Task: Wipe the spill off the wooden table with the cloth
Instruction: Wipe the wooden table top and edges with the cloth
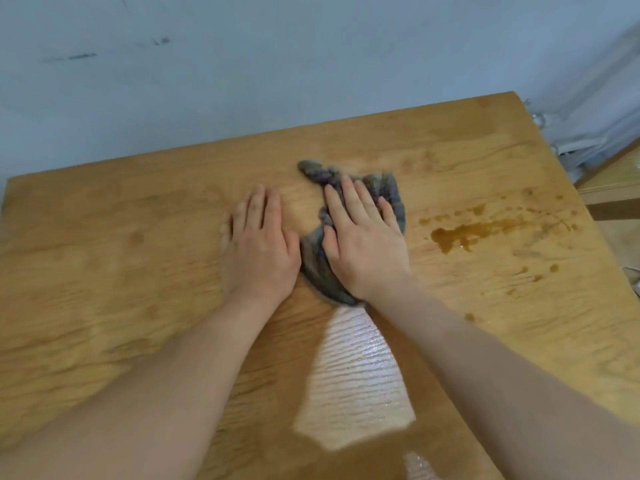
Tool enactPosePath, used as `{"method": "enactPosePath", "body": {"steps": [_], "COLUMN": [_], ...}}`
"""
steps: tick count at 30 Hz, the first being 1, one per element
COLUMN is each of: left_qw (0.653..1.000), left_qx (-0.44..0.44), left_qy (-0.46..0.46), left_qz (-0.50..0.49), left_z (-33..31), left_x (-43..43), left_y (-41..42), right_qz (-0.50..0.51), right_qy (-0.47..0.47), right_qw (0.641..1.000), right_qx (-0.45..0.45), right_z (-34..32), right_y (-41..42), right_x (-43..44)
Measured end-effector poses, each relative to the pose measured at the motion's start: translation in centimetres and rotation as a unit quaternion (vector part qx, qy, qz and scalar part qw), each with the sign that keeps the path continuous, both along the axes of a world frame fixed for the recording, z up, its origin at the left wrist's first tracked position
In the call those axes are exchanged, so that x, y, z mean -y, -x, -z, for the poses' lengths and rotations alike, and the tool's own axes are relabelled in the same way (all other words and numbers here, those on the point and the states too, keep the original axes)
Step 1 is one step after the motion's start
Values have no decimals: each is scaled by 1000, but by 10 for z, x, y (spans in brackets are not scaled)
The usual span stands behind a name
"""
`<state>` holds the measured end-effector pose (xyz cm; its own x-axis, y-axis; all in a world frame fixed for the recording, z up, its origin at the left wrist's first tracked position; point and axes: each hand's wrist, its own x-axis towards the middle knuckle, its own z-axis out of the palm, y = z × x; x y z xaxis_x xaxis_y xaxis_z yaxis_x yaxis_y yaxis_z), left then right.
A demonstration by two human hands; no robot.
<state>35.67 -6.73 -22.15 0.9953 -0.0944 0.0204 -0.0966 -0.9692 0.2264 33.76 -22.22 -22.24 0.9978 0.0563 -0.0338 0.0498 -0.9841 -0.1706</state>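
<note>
Two hands, fingers straight: right hand (363, 244) presses cloth (391, 192), left hand (263, 247) rests on table (104, 271).

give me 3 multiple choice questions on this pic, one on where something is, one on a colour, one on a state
1. Where is the spill relative to the cloth?
A) to its left
B) to its right
C) hidden beneath it

2. What colour is the cloth?
A) red
B) white
C) grey

3. What is the right hand doing?
A) pressing flat on the cloth
B) hovering clear above the table
C) clenched in an empty fist

Answers:
1 B: the brown puddle sits on bare wood of the wooden table, apart from the cloth, on its right.
2 C: the bunched fabric around the hand is grey.
3 A: its fingers lie straight on top of the cloth.
</note>
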Motion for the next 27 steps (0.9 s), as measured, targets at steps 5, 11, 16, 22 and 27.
{"method": "enactPosePath", "body": {"steps": [5,11,16,22,27], "left_qw": [1000,1000,1000,1000,1000], "left_qx": [-7,-3,-26,-22,-22], "left_qy": [7,12,1,3,-1], "left_qz": [-5,-2,2,3,5], "left_z": [-1,-1,-2,0,1], "left_x": [0,0,0,-2,-2], "left_y": [-2,-4,-8,-4,-8], "right_qz": [-83,-14,-9,-6,-6], "right_qy": [-7,-18,-19,-43,-22], "right_qw": [996,1000,1000,999,1000], "right_qx": [-34,-4,-5,11,-14], "right_z": [-7,-1,3,-4,-6], "right_y": [82,-84,-151,-16,-76], "right_x": [-3,-16,-46,-29,-11]}}
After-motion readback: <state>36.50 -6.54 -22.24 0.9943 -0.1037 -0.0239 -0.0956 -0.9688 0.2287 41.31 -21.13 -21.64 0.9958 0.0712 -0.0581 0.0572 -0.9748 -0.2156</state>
